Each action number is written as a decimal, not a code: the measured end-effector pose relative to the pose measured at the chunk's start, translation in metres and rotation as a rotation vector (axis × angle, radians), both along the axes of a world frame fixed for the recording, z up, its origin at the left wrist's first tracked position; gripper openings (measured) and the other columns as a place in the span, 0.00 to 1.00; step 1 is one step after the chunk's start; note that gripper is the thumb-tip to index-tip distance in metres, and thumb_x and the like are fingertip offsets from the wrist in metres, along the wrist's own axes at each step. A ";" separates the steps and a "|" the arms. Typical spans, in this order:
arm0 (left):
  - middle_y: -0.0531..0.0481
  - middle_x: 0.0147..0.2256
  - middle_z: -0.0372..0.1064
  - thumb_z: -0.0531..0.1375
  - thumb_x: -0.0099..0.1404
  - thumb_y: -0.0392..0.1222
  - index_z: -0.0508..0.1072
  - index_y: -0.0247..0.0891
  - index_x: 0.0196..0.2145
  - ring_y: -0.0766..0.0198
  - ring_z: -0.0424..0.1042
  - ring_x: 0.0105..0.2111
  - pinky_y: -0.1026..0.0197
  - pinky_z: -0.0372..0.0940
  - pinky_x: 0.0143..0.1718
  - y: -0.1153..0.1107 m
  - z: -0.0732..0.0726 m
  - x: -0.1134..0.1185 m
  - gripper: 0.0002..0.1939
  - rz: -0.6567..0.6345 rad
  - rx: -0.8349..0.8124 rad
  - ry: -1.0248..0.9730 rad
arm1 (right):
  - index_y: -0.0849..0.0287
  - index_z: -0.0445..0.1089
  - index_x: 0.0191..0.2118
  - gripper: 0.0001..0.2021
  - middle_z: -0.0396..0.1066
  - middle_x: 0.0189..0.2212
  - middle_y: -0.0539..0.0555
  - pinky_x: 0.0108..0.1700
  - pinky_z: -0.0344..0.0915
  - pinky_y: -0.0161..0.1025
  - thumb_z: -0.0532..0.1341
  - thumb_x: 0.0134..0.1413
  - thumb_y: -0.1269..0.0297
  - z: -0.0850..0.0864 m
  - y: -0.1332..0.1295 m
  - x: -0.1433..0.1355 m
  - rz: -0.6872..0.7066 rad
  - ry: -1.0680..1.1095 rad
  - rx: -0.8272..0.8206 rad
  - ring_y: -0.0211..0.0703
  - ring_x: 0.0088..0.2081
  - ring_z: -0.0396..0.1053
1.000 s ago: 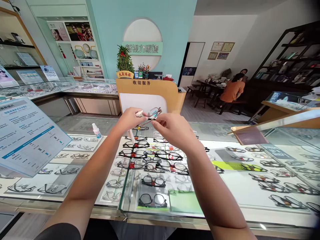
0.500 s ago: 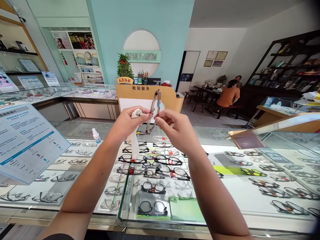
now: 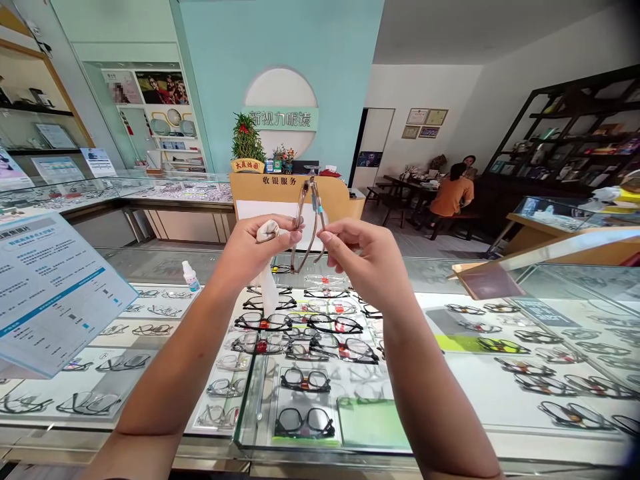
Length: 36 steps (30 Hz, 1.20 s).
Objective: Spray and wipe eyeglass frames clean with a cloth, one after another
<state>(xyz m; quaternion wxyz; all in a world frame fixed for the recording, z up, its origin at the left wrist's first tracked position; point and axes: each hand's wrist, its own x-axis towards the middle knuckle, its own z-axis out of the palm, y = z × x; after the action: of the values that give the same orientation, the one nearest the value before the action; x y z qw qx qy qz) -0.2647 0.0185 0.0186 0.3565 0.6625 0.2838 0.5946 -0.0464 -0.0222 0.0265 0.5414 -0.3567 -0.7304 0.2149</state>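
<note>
A pair of eyeglasses (image 3: 300, 215) with a brownish translucent frame is held up edge-on above the glass counter. Between thumb and fingers, my left hand (image 3: 257, 247) pinches the front of the frame. A pale cloth (image 3: 270, 290) is tucked in that same hand and hangs down below it. My right hand (image 3: 363, 253) has its thumb and forefinger closed on one temple arm of the eyeglasses, which stands out from the front. A small turquoise mark shows on that arm.
Below my hands, a glass display case (image 3: 245, 407) holds rows of eyeglasses. A white spray bottle (image 3: 191, 277) stands left, near a tilted printed sign (image 3: 55, 293). A wooden service desk (image 3: 330, 193) is ahead. A person in orange (image 3: 453, 190) sits at a table farther back.
The temple arm has swung outward to the right with my right hand, widening the gap from the frame front. My left hand keeps its pinch on the frame.
</note>
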 end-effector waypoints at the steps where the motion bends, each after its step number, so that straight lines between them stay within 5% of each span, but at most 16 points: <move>1: 0.44 0.45 0.87 0.81 0.56 0.53 0.89 0.43 0.36 0.57 0.81 0.41 0.56 0.75 0.46 0.001 -0.001 0.000 0.15 -0.001 0.003 0.003 | 0.56 0.77 0.38 0.15 0.74 0.22 0.47 0.26 0.63 0.38 0.67 0.71 0.49 -0.001 0.000 0.000 -0.017 0.016 -0.018 0.37 0.22 0.67; 5: 0.44 0.42 0.87 0.79 0.59 0.54 0.88 0.43 0.36 0.57 0.81 0.42 0.57 0.74 0.46 0.003 -0.002 -0.001 0.14 0.014 0.015 0.011 | 0.56 0.76 0.41 0.13 0.82 0.27 0.51 0.27 0.70 0.39 0.66 0.71 0.51 -0.005 0.004 0.001 -0.156 0.086 0.007 0.38 0.21 0.73; 12: 0.47 0.37 0.83 0.78 0.59 0.54 0.86 0.41 0.34 0.59 0.76 0.37 0.58 0.69 0.40 0.002 0.000 -0.003 0.15 0.086 0.060 0.106 | 0.52 0.75 0.54 0.12 0.86 0.47 0.57 0.37 0.76 0.45 0.64 0.72 0.54 -0.006 0.013 0.003 -0.504 0.074 0.354 0.50 0.42 0.85; 17: 0.48 0.37 0.82 0.77 0.61 0.54 0.84 0.41 0.33 0.59 0.75 0.37 0.57 0.67 0.41 0.001 -0.001 -0.001 0.14 0.066 0.057 0.162 | 0.48 0.62 0.65 0.31 0.76 0.63 0.63 0.42 0.79 0.50 0.72 0.64 0.46 -0.011 0.018 -0.004 -0.527 -0.018 0.471 0.58 0.56 0.80; 25: 0.47 0.37 0.82 0.79 0.58 0.57 0.83 0.42 0.33 0.56 0.78 0.40 0.55 0.70 0.44 0.002 -0.003 0.002 0.18 0.037 0.028 0.090 | 0.48 0.59 0.70 0.30 0.67 0.70 0.65 0.61 0.77 0.64 0.67 0.68 0.55 -0.021 0.026 -0.013 -0.507 -0.139 0.527 0.63 0.67 0.72; 36: 0.47 0.37 0.83 0.80 0.55 0.57 0.82 0.41 0.32 0.57 0.79 0.38 0.57 0.71 0.42 0.001 -0.007 0.012 0.19 0.019 0.021 0.039 | 0.47 0.61 0.71 0.30 0.64 0.72 0.65 0.62 0.75 0.65 0.63 0.66 0.62 -0.016 0.021 -0.014 -0.488 -0.157 0.431 0.67 0.69 0.68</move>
<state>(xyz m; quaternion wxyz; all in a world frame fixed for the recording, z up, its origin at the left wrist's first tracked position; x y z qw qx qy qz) -0.2527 0.0197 0.0111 0.3382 0.6751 0.2904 0.5878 -0.0600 -0.0016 0.0104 0.5820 -0.4137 -0.6916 -0.1086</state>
